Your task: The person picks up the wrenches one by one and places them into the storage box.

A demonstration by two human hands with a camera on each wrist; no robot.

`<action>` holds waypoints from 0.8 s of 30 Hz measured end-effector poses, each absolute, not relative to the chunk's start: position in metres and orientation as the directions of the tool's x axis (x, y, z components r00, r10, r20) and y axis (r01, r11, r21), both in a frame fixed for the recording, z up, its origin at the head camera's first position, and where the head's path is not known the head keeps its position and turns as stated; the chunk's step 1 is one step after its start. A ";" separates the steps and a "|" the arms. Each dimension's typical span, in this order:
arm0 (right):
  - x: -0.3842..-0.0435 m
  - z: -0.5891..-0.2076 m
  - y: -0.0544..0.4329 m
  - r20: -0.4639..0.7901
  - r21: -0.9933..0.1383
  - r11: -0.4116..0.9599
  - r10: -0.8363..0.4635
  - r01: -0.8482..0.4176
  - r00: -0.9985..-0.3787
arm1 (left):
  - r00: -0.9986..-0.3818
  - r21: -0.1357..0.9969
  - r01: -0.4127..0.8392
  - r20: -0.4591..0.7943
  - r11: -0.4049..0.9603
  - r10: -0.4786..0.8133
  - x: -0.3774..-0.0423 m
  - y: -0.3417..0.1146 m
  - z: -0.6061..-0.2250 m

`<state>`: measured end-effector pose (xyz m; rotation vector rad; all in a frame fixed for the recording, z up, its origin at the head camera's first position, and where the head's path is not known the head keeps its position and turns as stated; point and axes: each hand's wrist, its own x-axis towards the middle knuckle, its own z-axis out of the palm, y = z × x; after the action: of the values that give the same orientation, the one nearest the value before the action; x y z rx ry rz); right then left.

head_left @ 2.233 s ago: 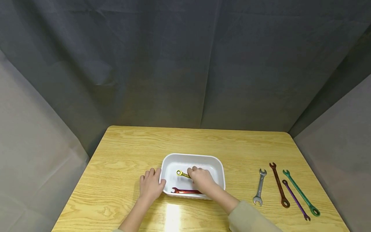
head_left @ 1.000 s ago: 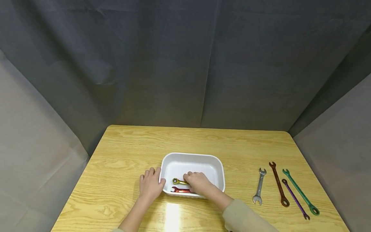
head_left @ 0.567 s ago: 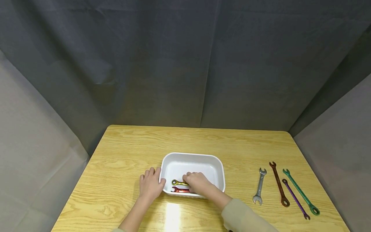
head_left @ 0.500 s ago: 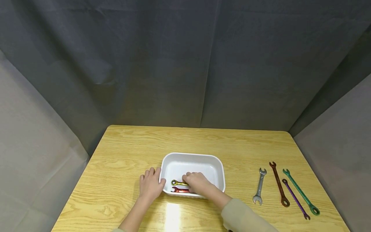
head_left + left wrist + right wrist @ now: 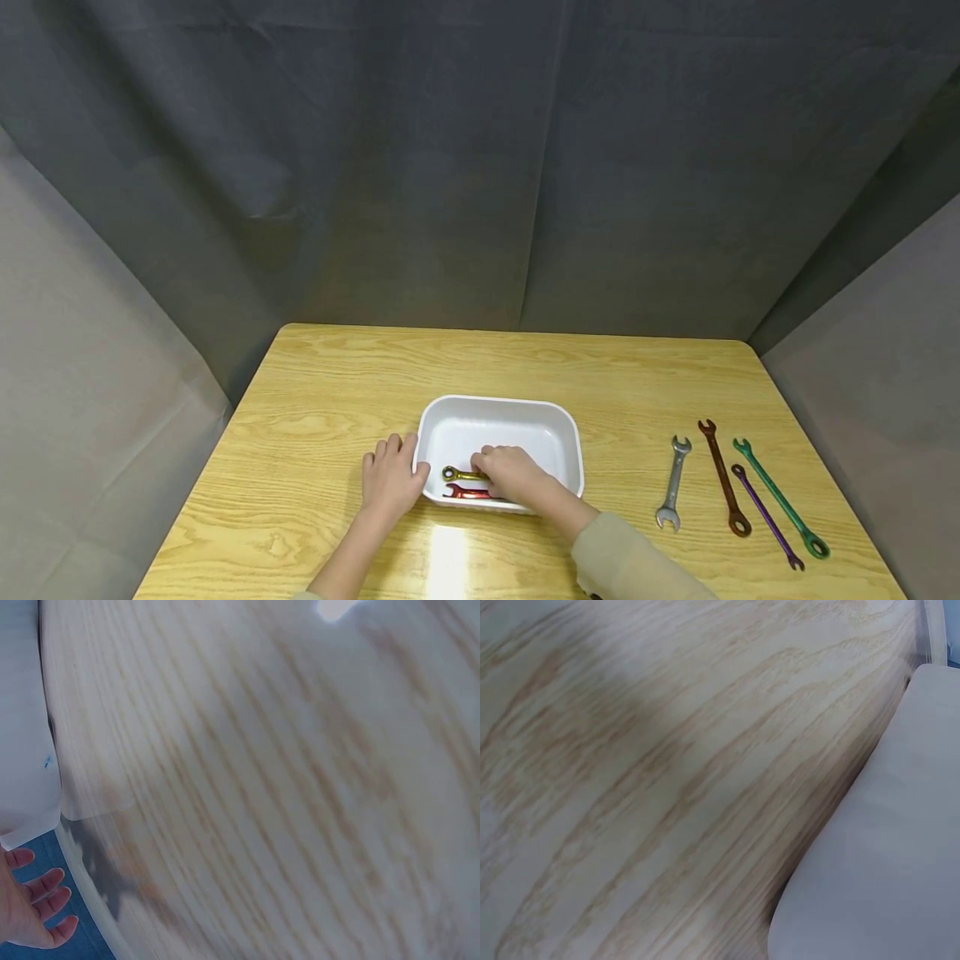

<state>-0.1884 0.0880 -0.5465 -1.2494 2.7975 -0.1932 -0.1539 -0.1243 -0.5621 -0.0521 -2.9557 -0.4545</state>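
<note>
A white rectangular tray (image 5: 480, 402) stands on the wooden table. Inside it, my right hand (image 5: 513, 475) pinches a yellow wrench (image 5: 465, 475) near its middle; the ring end shows to the left, and the hand covers the rest. Close in front of it, a red wrench (image 5: 465, 492) lies along the tray's near wall, partly hidden by the same hand. My left hand (image 5: 390, 479) rests at the tray's left side with its fingers extended and the thumb at the rim. The right wrist view shows only table and tray wall (image 5: 885, 847).
Several wrenches lie on the table's right side: a silver one (image 5: 673, 483), a brownish-red one (image 5: 723, 477), a purple one (image 5: 767, 517) and a green one (image 5: 780, 497). The table (image 5: 315, 417) ends at a dark curtain (image 5: 405, 208) behind, with grey cloth on both sides.
My right hand has brought the yellow wrench toward the near wall and slightly left, beside the red wrench. In the last half second it has barely moved. The left hand has stayed put.
</note>
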 end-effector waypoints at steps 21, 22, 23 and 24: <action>-0.188 -0.537 0.090 -0.049 -0.265 0.655 -0.742 -0.708 -0.668 | -0.989 0.305 0.052 0.146 0.951 0.007 -0.154 -0.124 -0.562; -0.188 -0.536 0.090 -0.051 -0.265 0.656 -0.741 -0.706 -0.670 | -0.989 0.305 0.052 0.146 0.951 0.007 -0.154 -0.124 -0.562; -0.188 -0.536 0.090 -0.051 -0.266 0.657 -0.740 -0.705 -0.670 | -0.989 0.304 0.052 0.145 0.951 0.007 -0.154 -0.124 -0.562; -0.188 -0.537 0.090 -0.052 -0.265 0.659 -0.739 -0.704 -0.672 | -0.989 0.304 0.052 0.146 0.951 0.007 -0.154 -0.124 -0.562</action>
<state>-0.1877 0.0904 -0.5368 -1.1910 2.7177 -0.3358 -0.1535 -0.1242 -0.5618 -0.0454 -2.9606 -0.4676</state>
